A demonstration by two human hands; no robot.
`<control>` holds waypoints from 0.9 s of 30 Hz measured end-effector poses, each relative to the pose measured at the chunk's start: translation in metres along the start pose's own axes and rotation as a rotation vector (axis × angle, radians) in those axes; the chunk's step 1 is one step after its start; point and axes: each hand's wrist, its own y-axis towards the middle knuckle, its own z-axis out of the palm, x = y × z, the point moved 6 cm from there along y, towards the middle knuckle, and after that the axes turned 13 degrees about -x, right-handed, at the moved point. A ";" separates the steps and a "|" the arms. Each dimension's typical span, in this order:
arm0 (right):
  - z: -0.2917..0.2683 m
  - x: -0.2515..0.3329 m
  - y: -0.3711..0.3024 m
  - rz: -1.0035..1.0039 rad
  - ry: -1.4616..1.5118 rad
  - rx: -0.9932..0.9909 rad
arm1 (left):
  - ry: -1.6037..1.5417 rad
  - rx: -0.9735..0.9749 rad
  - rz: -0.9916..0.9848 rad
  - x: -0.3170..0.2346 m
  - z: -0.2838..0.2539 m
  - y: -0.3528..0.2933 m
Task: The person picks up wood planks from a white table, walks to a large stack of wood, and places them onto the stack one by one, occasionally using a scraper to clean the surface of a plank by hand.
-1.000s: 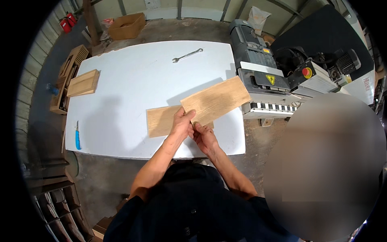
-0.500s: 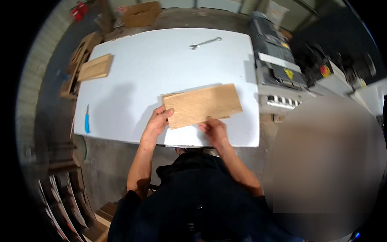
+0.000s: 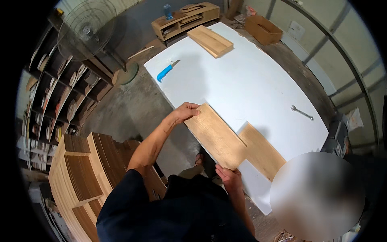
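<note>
A flat light-wood board (image 3: 217,137) is in both my hands at the near edge of the white table (image 3: 242,68). My left hand (image 3: 187,113) is closed on its left end, the thumb on top. Along the near edge, toward the right end, my right hand (image 3: 230,178) grips the board with the fingers partly hidden. A second light-wood board (image 3: 264,152) lies on the table to the right, its near left part overlapped by the held board. Its right end is hidden behind a blurred patch.
A blue-handled knife (image 3: 165,73) lies near the table's left edge. Farther back are a stack of boards (image 3: 210,41) and a wrench (image 3: 302,113). Left of me stand tall stacked wood panels (image 3: 94,161), a fan (image 3: 86,30) and shelves (image 3: 60,97). A low cabinet (image 3: 189,20) stands beyond the table.
My view has swung to the left. The held board has slid off the other board toward the table's near left side, uncovering much of the one beneath. Both hands have gone with it.
</note>
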 end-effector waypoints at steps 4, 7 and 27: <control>0.041 -0.027 0.036 0.020 0.056 0.057 | 0.575 -0.300 0.516 -0.031 -0.076 0.037; 0.063 -0.041 0.059 0.022 0.095 -0.033 | 1.038 -0.792 0.843 -0.066 -0.123 0.070; 0.084 -0.015 0.052 0.177 -1.018 0.093 | -0.278 -0.536 0.164 -0.002 -0.141 -0.041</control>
